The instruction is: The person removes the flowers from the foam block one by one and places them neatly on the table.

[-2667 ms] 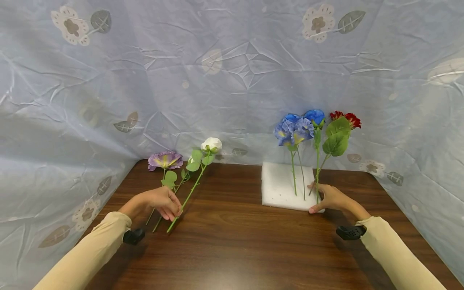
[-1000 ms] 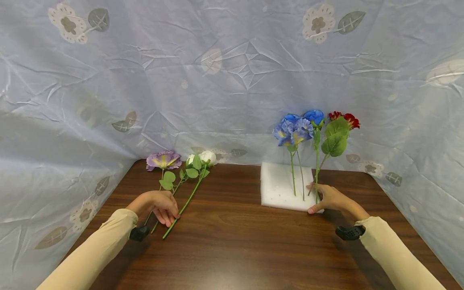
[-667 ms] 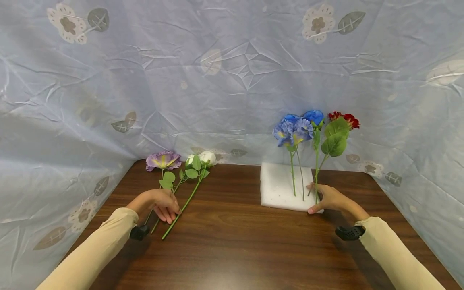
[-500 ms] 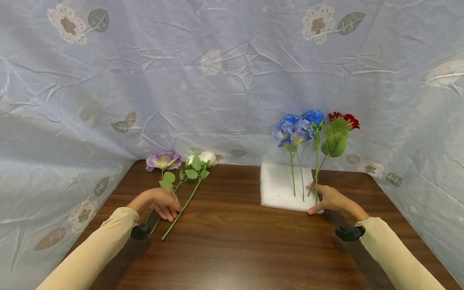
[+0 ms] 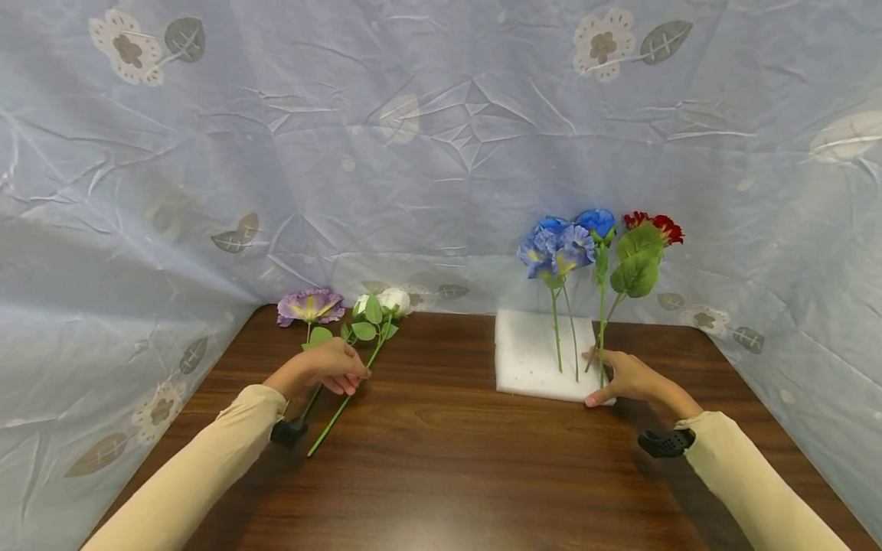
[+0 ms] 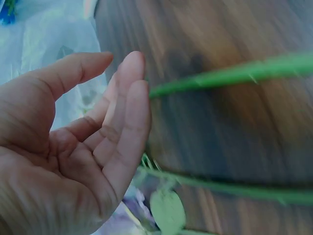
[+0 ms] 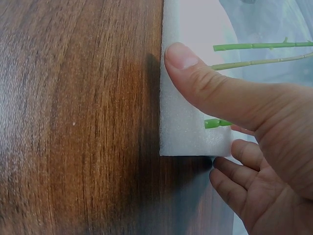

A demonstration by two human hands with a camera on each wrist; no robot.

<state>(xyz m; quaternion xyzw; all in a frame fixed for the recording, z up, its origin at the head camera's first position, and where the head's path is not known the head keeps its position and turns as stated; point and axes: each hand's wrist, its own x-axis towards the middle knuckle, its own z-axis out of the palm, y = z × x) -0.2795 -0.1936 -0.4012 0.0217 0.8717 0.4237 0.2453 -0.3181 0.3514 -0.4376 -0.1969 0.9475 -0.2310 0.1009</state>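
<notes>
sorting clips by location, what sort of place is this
Probably a makeshift indoor workspace: a wood-grain table, a patterned sheet hung behind it and along both sides, and a white foam block with blue flowers standing in it.

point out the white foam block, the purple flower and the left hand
White foam block [image 5: 525, 356]: head view, bare top surface
Purple flower [image 5: 310, 307]: head view, middle of the petals
Left hand [image 5: 331, 363]: head view, back of the hand

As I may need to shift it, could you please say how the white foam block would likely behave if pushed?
The white foam block is probably light, judging by its foamy look. Its flat, squared shape should prevent rolling, but the tall stems standing in it may sway.
</notes>
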